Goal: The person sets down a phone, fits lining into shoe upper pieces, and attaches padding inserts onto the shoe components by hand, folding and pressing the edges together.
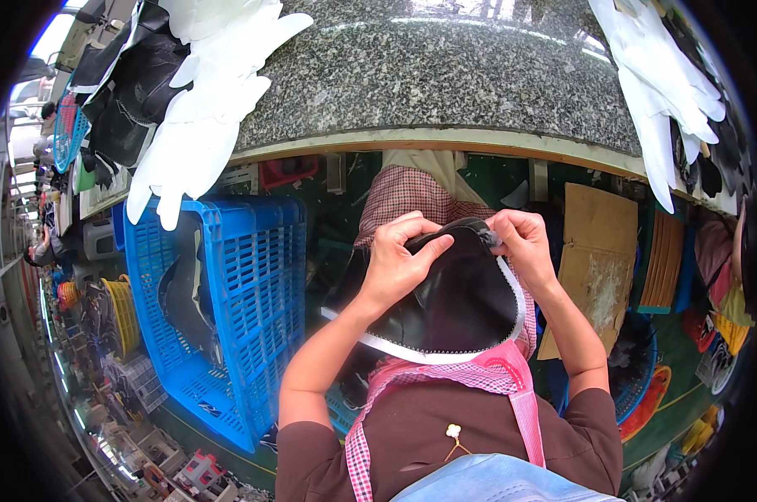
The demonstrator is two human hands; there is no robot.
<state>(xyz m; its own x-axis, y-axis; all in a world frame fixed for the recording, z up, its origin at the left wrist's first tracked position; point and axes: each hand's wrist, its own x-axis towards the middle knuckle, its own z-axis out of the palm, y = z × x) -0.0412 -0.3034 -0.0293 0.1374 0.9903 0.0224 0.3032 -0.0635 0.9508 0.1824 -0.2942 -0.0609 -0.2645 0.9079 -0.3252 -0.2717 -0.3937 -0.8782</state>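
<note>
Across my lap lies a black, shiny leather-like piece [433,309] with a white, zigzag-stitched edge along its curved lower rim. My left hand [399,255] is closed on its upper edge, thumb on top and fingers curled behind. Gripping the upper right corner, my right hand [519,238] pinches it beside a small grey, fuzzy-looking patch [491,238]. Whether that patch is lining or a separate bit, I cannot tell. The edge between both hands is folded over. Beneath the piece show a pink checked apron [470,372] and checked cloth [404,201] over my legs.
Ahead stands a speckled granite worktop [445,75]. White glove-shaped sheets [219,92] overhang its left end, with more white sheets [659,92] at the right. A blue plastic crate [257,276] holding dark pieces stands at my left. Cardboard [596,251] leans at the right.
</note>
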